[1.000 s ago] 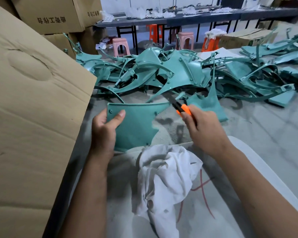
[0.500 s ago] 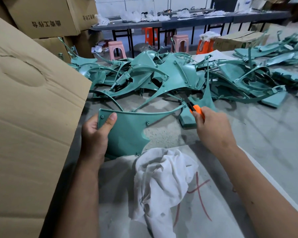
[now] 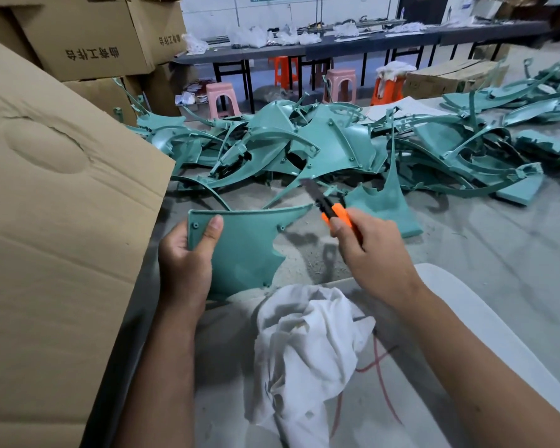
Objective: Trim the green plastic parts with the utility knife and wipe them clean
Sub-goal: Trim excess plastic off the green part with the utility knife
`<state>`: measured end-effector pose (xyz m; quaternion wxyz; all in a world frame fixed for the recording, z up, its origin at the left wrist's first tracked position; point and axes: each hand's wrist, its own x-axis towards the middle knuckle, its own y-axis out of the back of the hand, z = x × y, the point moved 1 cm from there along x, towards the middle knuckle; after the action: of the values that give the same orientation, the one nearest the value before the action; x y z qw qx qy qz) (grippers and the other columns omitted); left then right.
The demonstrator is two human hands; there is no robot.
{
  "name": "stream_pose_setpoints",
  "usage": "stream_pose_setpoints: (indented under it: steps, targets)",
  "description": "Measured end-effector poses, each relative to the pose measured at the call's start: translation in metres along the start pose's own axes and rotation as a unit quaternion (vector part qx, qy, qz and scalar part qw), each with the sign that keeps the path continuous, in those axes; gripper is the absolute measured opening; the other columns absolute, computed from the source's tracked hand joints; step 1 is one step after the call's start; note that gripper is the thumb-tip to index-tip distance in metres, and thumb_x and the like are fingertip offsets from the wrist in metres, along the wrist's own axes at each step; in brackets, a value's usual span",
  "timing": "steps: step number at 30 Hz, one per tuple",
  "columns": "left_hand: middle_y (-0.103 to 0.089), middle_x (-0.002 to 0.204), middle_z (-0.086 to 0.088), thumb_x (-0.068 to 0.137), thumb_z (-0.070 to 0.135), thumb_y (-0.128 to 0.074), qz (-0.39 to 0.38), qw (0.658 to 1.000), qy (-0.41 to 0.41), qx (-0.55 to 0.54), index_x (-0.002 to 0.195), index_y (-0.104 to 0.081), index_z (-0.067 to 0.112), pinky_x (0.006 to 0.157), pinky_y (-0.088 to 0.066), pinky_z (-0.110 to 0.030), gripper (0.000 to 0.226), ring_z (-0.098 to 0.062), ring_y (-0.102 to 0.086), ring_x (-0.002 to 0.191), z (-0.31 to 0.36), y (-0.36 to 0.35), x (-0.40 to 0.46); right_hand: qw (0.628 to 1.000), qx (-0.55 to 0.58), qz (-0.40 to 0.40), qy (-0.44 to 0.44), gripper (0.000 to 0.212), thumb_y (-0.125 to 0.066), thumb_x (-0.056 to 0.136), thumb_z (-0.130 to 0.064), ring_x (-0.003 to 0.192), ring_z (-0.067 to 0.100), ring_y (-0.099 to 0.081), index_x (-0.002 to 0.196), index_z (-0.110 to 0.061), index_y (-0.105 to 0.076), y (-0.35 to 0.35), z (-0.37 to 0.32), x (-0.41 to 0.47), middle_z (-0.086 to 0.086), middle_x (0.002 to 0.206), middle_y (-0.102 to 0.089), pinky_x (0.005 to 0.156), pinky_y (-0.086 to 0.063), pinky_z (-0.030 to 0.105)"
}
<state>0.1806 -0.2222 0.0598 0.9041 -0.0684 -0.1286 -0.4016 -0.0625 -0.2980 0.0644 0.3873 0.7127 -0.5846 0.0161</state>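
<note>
Gripping a thin green panel (image 3: pixel 243 250) by its left edge with the left hand (image 3: pixel 185 260), above the grey table (image 3: pixel 498 253); clutching the knife (image 3: pixel 332 210) in the right hand (image 3: pixel 372 250), blade seemingly beside the panel's tip. Probably handling light, stiff, sharp-edged.

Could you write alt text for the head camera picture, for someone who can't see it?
A person's left hand holds a flat green plastic part while the right hand grips an orange utility knife, blade at the part's pointed tip. A crumpled white cloth lies below; a heap of green parts covers the table beyond.
</note>
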Motion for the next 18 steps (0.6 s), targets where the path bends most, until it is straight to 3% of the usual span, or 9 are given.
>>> stream_pose_setpoints:
  steps: [2,4,8,14,16,18]
  targets:
    - [-0.076,0.084,0.003,0.082,0.033,-0.075,-0.037,0.997,-0.058,0.018,0.083,-0.071,0.028,0.063,-0.061,-0.033,0.006,-0.013,-0.072,0.074,0.007,-0.001,-0.004,0.997,-0.068,0.024,-0.041,0.032,-0.048,0.108,-0.033,0.046,0.011,-0.044,0.077,-0.024,-0.049,0.006,0.013,0.005,-0.006,0.057,-0.050,0.044,-0.029,0.019]
    - [-0.075,0.080,0.004,0.077,0.017,-0.080,-0.095,0.986,-0.126,0.050,0.080,-0.070,0.024,0.060,-0.058,-0.025,0.013,-0.010,-0.071,0.071,0.012,-0.004,-0.008,0.985,-0.153,0.019,-0.079,0.033,-0.047,0.108,-0.035,0.050,0.012,-0.046,0.078,-0.023,-0.046,0.012,0.026,0.009,-0.002,0.060,-0.051,0.048,-0.028,0.024]
    - [-0.070,0.071,0.003,0.071,-0.001,-0.087,-0.146,0.962,-0.199,0.119,0.073,-0.069,0.018,0.057,-0.054,-0.029,0.027,-0.012,-0.067,0.068,0.016,-0.005,-0.009,0.972,-0.218,0.048,-0.076,0.008,-0.057,0.103,-0.027,0.063,0.030,-0.056,0.106,-0.021,-0.053,0.025,0.035,0.010,0.002,0.072,-0.059,0.059,-0.048,0.042]
    - [-0.076,0.085,0.011,0.070,0.003,-0.088,-0.191,0.944,-0.241,0.118,0.077,-0.073,0.037,0.073,-0.058,-0.049,0.038,-0.023,-0.071,0.082,0.017,-0.005,-0.008,0.974,-0.187,0.130,-0.020,0.039,-0.067,0.093,-0.010,0.086,0.030,-0.063,0.127,-0.029,-0.064,0.029,0.034,0.009,0.000,0.107,-0.069,0.073,-0.055,0.046]
    - [-0.076,0.084,0.010,0.071,0.004,-0.088,-0.192,0.946,-0.233,0.122,0.077,-0.073,0.038,0.073,-0.058,-0.048,0.038,-0.023,-0.072,0.082,0.014,-0.006,-0.008,0.972,-0.175,0.157,0.008,0.039,-0.066,0.093,-0.010,0.089,0.029,-0.064,0.127,-0.027,-0.067,0.029,0.035,0.009,0.000,0.107,-0.070,0.074,-0.055,0.045]
    - [-0.077,0.084,0.010,0.071,0.002,-0.087,-0.193,0.948,-0.230,0.109,0.078,-0.074,0.033,0.073,-0.059,-0.037,0.033,-0.018,-0.073,0.081,0.012,-0.008,-0.009,0.973,-0.178,0.148,0.015,0.038,-0.067,0.093,-0.011,0.089,0.028,-0.064,0.127,-0.027,-0.069,0.027,0.038,0.010,-0.001,0.106,-0.070,0.074,-0.055,0.044]
